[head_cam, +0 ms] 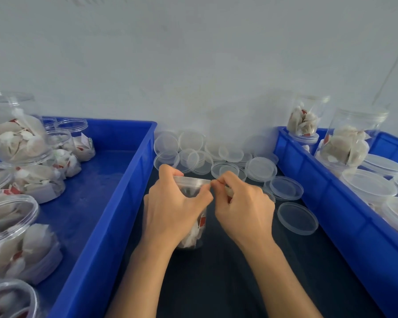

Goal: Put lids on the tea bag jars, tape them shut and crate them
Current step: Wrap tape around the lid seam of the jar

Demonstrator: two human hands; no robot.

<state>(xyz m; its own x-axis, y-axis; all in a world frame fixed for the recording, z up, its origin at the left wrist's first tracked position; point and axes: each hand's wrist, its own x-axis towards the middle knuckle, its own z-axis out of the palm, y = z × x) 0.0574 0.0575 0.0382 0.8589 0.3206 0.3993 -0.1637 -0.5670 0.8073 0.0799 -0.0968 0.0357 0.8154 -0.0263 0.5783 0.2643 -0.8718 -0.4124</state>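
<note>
Jar of tea bags stands upright on the dark bench between two blue crates, lid on. Left hand grips its top to steady it. Right hand pinches something at the lid edge, likely tape; too blurred to confirm. Spare lids piled behind, within reach. Left crate holds jars lying down.
</note>
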